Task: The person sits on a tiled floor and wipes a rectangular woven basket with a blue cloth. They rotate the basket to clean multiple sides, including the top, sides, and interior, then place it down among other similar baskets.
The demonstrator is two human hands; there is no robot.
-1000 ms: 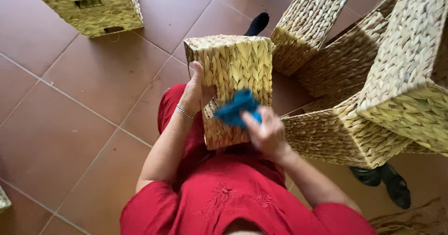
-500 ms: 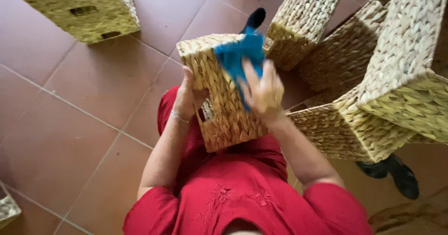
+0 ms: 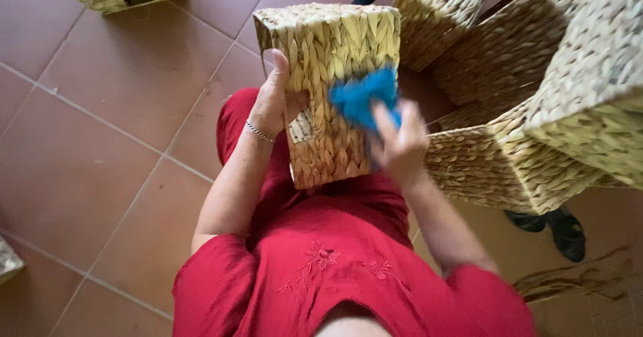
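Gripping the woven basket (image 3: 335, 89) propped on the person's lap, the left hand (image 3: 278, 106) steadies its left side while the right hand (image 3: 400, 143) clutches a blue cloth (image 3: 362, 96) against its front; a harder press might tip it rightward into stacked baskets (image 3: 522, 143)

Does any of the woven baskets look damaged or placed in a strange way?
No damage shows. The rectangular straw-coloured woven basket on the lap is tipped on its side, held by the left hand while the right hand presses a blue cloth against it.
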